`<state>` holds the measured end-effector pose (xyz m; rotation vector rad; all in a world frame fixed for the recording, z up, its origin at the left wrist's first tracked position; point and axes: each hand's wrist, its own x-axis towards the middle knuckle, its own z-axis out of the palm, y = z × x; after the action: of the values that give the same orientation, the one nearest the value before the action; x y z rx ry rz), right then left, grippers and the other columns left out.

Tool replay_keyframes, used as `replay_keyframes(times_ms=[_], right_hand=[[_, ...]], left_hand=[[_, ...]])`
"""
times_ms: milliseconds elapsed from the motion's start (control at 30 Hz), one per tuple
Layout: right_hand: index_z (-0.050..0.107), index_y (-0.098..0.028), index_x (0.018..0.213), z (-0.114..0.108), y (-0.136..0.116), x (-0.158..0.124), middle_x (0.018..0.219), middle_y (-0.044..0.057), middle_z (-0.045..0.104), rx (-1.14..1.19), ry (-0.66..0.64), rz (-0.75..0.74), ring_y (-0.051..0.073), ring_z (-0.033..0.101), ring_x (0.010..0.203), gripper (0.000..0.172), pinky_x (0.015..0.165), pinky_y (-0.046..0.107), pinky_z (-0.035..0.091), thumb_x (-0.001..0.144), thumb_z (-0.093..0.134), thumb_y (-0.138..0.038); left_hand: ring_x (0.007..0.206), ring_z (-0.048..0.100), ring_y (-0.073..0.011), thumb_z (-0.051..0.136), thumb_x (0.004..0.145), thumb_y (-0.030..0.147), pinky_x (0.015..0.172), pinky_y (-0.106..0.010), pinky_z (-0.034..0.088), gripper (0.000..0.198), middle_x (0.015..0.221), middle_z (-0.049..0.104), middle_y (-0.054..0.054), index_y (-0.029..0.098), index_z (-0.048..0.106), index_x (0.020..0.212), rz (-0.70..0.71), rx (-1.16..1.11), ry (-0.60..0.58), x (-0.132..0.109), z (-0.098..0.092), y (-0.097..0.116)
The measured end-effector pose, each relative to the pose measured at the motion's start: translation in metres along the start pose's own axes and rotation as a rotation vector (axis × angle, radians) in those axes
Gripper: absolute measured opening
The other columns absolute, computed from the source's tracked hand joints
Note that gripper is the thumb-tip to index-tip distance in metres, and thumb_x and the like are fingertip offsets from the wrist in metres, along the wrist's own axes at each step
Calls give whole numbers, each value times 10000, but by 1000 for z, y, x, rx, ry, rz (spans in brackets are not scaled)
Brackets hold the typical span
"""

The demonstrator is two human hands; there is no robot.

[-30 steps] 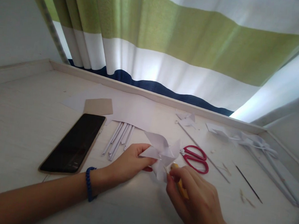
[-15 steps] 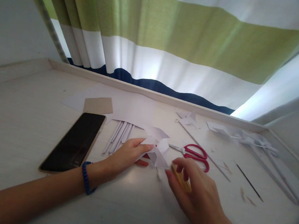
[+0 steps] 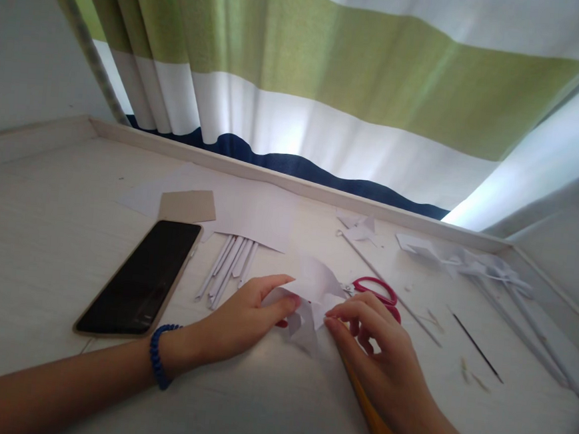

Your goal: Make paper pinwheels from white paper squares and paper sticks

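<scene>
My left hand (image 3: 257,308), with a blue braided band at the wrist, grips a folded white paper pinwheel (image 3: 314,286) between thumb and fingers. Something red shows in small part by its fingertips. My right hand (image 3: 377,337) has thumb and index finger pinched at the pinwheel's right-hand blade. A long yellow-orange object (image 3: 378,421) with a dark end runs beneath the right hand; most of it is hidden, and whether the hand holds it I cannot tell. Just behind are red-handled scissors (image 3: 375,288), partly covered by the paper and fingers.
Left of my hands lie a phone (image 3: 139,279), a brown card (image 3: 188,205), white paper sheets (image 3: 255,207) and several rolled paper sticks (image 3: 228,266). To the right are another pinwheel (image 3: 362,227), a thin stick (image 3: 389,285), pinwheels on sticks (image 3: 486,269) and a dark thin rod (image 3: 477,347).
My right hand has moved to the pinwheel and its fingertips have closed at a blade. The pinwheel has turned and tilted in my left hand. More of the yellow-orange object shows.
</scene>
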<state>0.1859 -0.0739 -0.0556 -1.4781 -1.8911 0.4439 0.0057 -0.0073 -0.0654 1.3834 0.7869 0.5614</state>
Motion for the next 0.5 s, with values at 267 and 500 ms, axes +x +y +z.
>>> replay_keyframes(times_ms=[267, 500], right_hand=[[589, -189, 745, 0, -3, -2, 703, 13, 500, 19, 22, -37, 127, 492, 634, 134, 523, 241, 422, 827, 491, -226], [570, -186, 752, -1, -4, -2, 709, 15, 505, 41, 27, -43, 129, 487, 627, 130, 531, 251, 420, 834, 473, -212]], left_hand=[[798, 564, -138, 478, 824, 250, 702, -203, 430, 253, 889, 627, 6, 205, 590, 1046, 128, 184, 21, -7, 3, 6], [788, 561, -154, 467, 826, 263, 675, -214, 441, 268, 884, 614, -11, 172, 572, 1054, 76, 140, 5, -6, 1, 8]])
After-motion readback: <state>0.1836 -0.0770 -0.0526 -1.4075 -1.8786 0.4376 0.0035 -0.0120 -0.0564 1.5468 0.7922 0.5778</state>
